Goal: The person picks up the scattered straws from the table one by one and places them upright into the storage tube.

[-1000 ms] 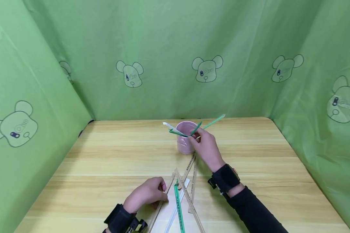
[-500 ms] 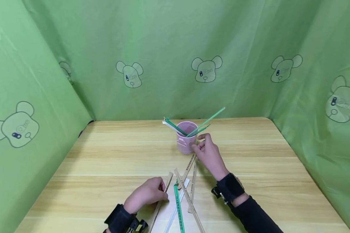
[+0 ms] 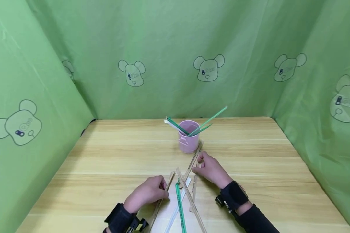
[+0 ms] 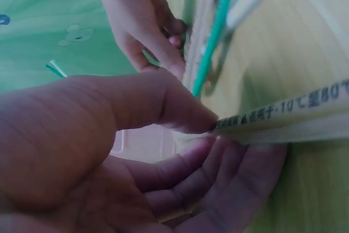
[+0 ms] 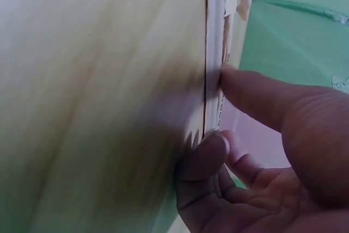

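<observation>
A: What's the left hand (image 3: 148,193) holding?

B: Its thumb and fingers pinch a slim tan wrapped straw (image 3: 170,178) printed with dark characters, on the left of the scattered ones.

A: And the right hand (image 3: 212,170)?

B: Thumb and bent fingers are right at a second tan straw (image 3: 191,163), whose far end lies just beside the bucket. I can't tell whether they grip it.

A: Between the hands?

B: A third tan straw (image 3: 194,208) and a green straw (image 3: 180,210) both cross a white straw (image 3: 173,212) on the light wood-grain desk (image 3: 110,152).

A: Further back?

B: That pinkish-purple cylindrical bucket (image 3: 188,145), with green and white straws leaning out, before green cloth (image 3: 169,35) printed with cartoon animal heads.
</observation>
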`<state>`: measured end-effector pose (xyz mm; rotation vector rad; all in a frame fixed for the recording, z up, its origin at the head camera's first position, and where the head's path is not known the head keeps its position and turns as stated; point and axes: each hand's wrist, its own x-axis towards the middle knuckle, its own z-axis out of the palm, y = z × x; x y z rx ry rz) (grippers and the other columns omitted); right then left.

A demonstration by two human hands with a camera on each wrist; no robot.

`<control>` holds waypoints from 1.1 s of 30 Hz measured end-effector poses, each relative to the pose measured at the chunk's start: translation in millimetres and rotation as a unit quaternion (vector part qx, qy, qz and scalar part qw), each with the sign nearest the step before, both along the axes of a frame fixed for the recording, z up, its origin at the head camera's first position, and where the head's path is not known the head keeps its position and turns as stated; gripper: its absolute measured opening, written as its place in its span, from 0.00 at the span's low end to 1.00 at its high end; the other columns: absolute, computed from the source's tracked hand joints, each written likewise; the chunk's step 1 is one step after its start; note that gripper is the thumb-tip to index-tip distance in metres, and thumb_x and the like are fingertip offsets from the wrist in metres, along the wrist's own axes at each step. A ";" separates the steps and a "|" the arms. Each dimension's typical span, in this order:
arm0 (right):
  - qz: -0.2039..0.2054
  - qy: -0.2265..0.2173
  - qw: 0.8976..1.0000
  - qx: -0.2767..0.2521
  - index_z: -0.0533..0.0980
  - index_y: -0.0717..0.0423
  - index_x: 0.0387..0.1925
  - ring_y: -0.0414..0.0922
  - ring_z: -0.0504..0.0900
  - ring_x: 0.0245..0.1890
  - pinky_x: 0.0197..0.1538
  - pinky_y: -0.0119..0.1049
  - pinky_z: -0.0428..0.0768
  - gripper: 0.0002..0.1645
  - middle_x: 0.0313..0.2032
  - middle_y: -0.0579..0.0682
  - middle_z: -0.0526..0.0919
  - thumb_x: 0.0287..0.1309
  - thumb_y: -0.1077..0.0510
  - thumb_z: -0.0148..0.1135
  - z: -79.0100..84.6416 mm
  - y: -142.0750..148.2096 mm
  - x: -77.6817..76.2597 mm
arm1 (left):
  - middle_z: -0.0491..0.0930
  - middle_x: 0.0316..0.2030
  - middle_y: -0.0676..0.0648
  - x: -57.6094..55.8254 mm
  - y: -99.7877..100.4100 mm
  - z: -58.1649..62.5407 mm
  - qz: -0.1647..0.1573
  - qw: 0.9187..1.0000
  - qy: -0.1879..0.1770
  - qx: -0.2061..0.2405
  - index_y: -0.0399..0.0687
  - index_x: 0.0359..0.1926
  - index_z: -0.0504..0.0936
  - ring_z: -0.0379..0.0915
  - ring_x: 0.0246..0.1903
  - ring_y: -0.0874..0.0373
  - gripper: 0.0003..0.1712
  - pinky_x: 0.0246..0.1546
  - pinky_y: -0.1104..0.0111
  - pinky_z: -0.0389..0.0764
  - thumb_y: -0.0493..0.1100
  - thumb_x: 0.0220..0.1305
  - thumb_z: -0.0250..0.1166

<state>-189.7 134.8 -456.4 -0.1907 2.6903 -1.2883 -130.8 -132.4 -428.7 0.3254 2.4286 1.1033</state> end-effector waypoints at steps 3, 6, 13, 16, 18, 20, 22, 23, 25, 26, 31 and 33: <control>0.007 0.000 1.000 0.004 0.73 0.62 0.49 0.47 0.73 0.29 0.34 0.40 0.71 0.20 0.30 0.52 0.75 0.59 0.62 0.73 1.4 1.0 -0.5 | 0.77 0.33 0.47 -2.8 -1.0 5.6 -0.016 0.999 0.013 0.030 0.41 0.40 0.77 0.73 0.29 0.56 0.10 0.28 0.66 0.76 0.34 0.61 0.71; 0.010 0.003 1.000 0.008 0.73 0.61 0.49 0.47 0.73 0.30 0.35 0.40 0.72 0.19 0.30 0.51 0.75 0.58 0.67 0.69 1.5 2.1 -0.7 | 0.79 0.35 0.48 -8.1 -1.4 14.9 -0.017 0.997 0.045 0.061 0.39 0.43 0.78 0.77 0.30 0.56 0.09 0.29 0.67 0.79 0.34 0.62 0.68; 0.005 0.000 1.000 0.018 0.71 0.59 0.50 0.46 0.74 0.31 0.36 0.40 0.73 0.20 0.32 0.50 0.75 0.58 0.69 0.66 0.2 3.4 -1.7 | 0.84 0.39 0.51 -20.4 2.1 30.0 0.037 0.976 0.163 0.136 0.41 0.53 0.84 0.83 0.41 0.56 0.12 0.43 0.64 0.85 0.37 0.71 0.70; 0.002 0.001 1.000 0.016 0.71 0.60 0.51 0.47 0.74 0.30 0.36 0.40 0.72 0.21 0.31 0.51 0.74 0.57 0.70 0.67 -1.0 2.4 -1.9 | 0.86 0.41 0.52 -25.1 4.6 32.6 0.081 0.957 0.222 0.170 0.42 0.57 0.86 0.84 0.44 0.56 0.16 0.48 0.63 0.86 0.36 0.71 0.72; -0.001 -0.003 1.000 0.013 0.71 0.60 0.52 0.47 0.73 0.30 0.35 0.40 0.72 0.23 0.32 0.51 0.74 0.57 0.70 0.67 -2.2 1.1 -1.9 | 0.87 0.43 0.51 -29.1 6.2 35.2 0.105 0.939 0.256 0.203 0.43 0.56 0.87 0.84 0.45 0.56 0.15 0.48 0.64 0.86 0.35 0.70 0.73; -0.007 -0.007 1.000 0.010 0.70 0.60 0.54 0.48 0.73 0.30 0.35 0.41 0.72 0.24 0.32 0.52 0.74 0.56 0.70 0.66 -2.7 0.5 -1.1 | 0.86 0.44 0.49 -35.0 8.8 39.6 0.111 0.918 0.298 0.237 0.41 0.51 0.88 0.84 0.45 0.55 0.11 0.48 0.64 0.87 0.33 0.69 0.73; -0.011 -0.010 1.000 0.008 0.69 0.59 0.56 0.48 0.73 0.30 0.34 0.40 0.72 0.26 0.32 0.52 0.73 0.56 0.71 0.66 -3.1 -0.1 -0.8 | 0.85 0.44 0.47 -42.4 12.4 46.6 0.105 0.895 0.341 0.268 0.40 0.47 0.87 0.84 0.46 0.54 0.08 0.48 0.64 0.87 0.30 0.68 0.72; -0.012 -0.010 1.000 0.009 0.69 0.59 0.56 0.48 0.72 0.30 0.34 0.40 0.71 0.27 0.32 0.52 0.73 0.56 0.71 0.66 -3.1 -0.4 -0.8 | 0.85 0.45 0.46 -46.9 14.4 50.8 0.098 0.884 0.362 0.281 0.38 0.46 0.87 0.84 0.47 0.53 0.07 0.49 0.64 0.87 0.29 0.68 0.72; -0.014 -0.011 1.000 0.008 0.69 0.59 0.57 0.48 0.72 0.29 0.33 0.40 0.71 0.27 0.32 0.53 0.73 0.56 0.71 0.66 -2.8 -0.7 -0.7 | 0.84 0.45 0.45 -56.6 19.0 59.0 0.086 0.864 0.394 0.300 0.37 0.45 0.86 0.84 0.47 0.52 0.07 0.49 0.64 0.87 0.28 0.68 0.71; -0.014 -0.011 1.000 0.009 0.68 0.59 0.57 0.48 0.72 0.29 0.33 0.40 0.71 0.28 0.32 0.53 0.73 0.56 0.71 0.66 -2.6 -0.9 -0.6 | 0.84 0.46 0.45 -61.1 21.5 63.1 0.082 0.857 0.405 0.308 0.36 0.45 0.85 0.84 0.48 0.51 0.06 0.49 0.63 0.87 0.28 0.69 0.71; -0.017 -0.008 1.000 0.009 0.68 0.59 0.57 0.48 0.73 0.29 0.32 0.40 0.72 0.27 0.32 0.53 0.73 0.58 0.71 0.66 -3.3 -2.5 1.5 | 0.84 0.46 0.44 -79.0 31.3 71.9 0.080 0.837 0.434 0.324 0.36 0.47 0.85 0.84 0.47 0.50 0.07 0.48 0.61 0.87 0.29 0.70 0.70; -0.014 -0.002 1.000 0.009 0.69 0.60 0.56 0.47 0.72 0.28 0.32 0.40 0.71 0.26 0.31 0.52 0.73 0.59 0.71 0.66 -3.8 -3.7 2.6 | 0.84 0.45 0.44 -81.5 34.3 72.5 0.085 0.830 0.445 0.325 0.36 0.47 0.85 0.84 0.46 0.51 0.07 0.48 0.61 0.88 0.30 0.70 0.71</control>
